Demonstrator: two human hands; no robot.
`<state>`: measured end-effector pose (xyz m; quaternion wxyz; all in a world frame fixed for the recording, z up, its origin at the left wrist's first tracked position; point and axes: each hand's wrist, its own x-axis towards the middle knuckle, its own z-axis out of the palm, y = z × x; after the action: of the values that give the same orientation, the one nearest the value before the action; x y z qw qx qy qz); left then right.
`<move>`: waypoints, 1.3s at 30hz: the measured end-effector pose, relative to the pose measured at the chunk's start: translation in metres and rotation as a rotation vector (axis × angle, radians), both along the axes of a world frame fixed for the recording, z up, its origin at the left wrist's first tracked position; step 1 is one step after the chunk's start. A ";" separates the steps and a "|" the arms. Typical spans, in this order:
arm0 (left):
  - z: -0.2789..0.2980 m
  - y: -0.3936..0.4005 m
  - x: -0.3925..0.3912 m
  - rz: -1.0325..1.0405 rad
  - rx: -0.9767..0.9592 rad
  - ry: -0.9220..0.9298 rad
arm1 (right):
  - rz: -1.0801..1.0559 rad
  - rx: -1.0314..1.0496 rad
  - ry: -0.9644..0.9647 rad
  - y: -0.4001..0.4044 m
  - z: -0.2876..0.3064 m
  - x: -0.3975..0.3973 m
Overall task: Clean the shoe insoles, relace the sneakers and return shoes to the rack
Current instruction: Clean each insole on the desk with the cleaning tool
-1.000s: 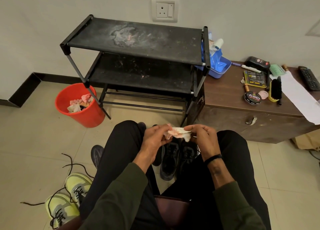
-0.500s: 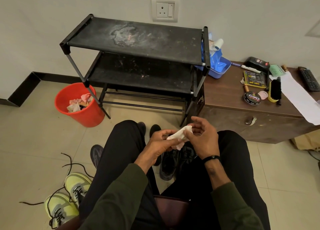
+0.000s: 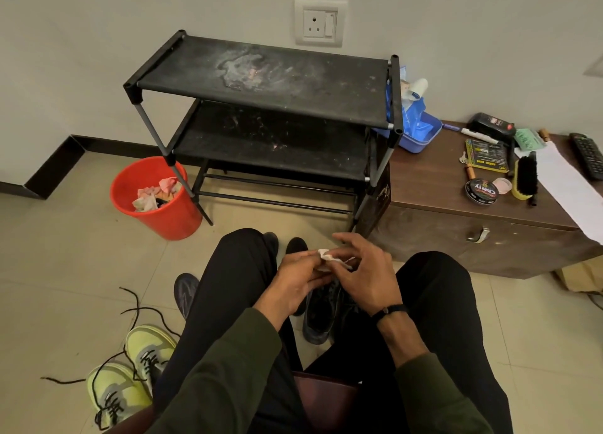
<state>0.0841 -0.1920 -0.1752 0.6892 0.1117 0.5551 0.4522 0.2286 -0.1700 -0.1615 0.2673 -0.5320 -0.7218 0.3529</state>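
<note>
Shoe rack (image 3: 261, 84) bare; red bucket (image 3: 169, 218) holds crumpled wipes (image 3: 156, 193); both hands' grip pinching wipe (image 3: 326, 257).

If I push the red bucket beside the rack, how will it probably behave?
The red bucket probably slides easily on the smooth tiled floor. It looks light, holding only crumpled wipes. Its base narrows, so a high push may tip it.

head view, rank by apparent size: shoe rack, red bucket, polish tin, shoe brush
1. shoe rack, by far the largest.
2. red bucket.
3. shoe brush and polish tin: look alike in area, the brush longer, the tin rounder; not ranked.
</note>
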 end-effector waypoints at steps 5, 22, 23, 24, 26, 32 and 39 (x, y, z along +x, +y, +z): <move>0.004 0.003 -0.004 0.114 -0.047 -0.238 | 0.034 0.038 -0.143 0.002 -0.009 0.001; -0.006 0.005 0.000 0.072 0.026 -0.170 | -0.148 0.023 0.037 0.007 -0.007 0.009; -0.005 0.004 0.000 0.071 0.036 -0.183 | -0.139 -0.004 0.030 0.007 -0.008 0.008; -0.005 0.004 0.000 0.074 0.045 -0.193 | -0.136 -0.039 0.033 0.007 -0.007 0.008; -0.003 0.004 -0.001 0.083 0.058 -0.199 | -0.141 -0.110 0.073 0.009 -0.006 0.009; -0.002 0.002 -0.001 0.022 0.125 0.107 | -0.312 -0.244 0.285 0.014 -0.013 0.017; -0.007 0.000 0.006 -0.159 0.421 0.620 | -0.324 -0.204 0.260 0.012 -0.010 0.015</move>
<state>0.0902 -0.1922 -0.1820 0.4835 0.4248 0.6218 0.4463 0.2434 -0.1576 -0.1717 0.3562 -0.6151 -0.5470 0.4422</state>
